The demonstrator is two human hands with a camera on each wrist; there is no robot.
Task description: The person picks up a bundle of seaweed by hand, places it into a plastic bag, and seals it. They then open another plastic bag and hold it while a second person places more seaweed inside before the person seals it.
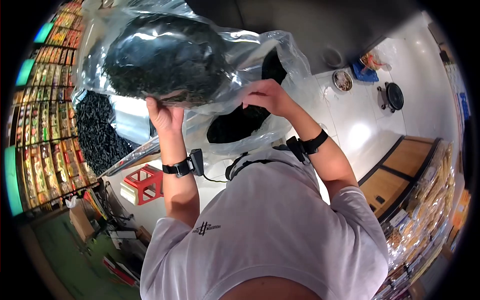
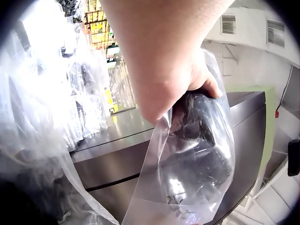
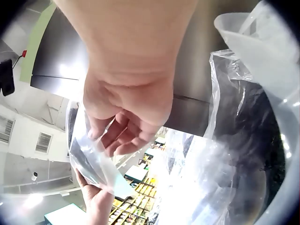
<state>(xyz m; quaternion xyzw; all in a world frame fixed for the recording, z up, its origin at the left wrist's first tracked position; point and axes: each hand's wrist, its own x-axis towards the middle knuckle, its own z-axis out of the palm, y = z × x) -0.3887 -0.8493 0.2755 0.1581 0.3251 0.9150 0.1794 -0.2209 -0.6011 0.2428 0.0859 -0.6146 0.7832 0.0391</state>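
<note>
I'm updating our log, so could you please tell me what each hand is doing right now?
Left hand: closed, gripping the bag of dark contents.
Right hand: closed, pinching the bag's clear plastic.

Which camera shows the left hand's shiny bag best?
The head view: the clear bag faces it broadly, its dark filling plain. The left wrist view shows it partly behind the left hand; the right wrist view, a narrow side.
</note>
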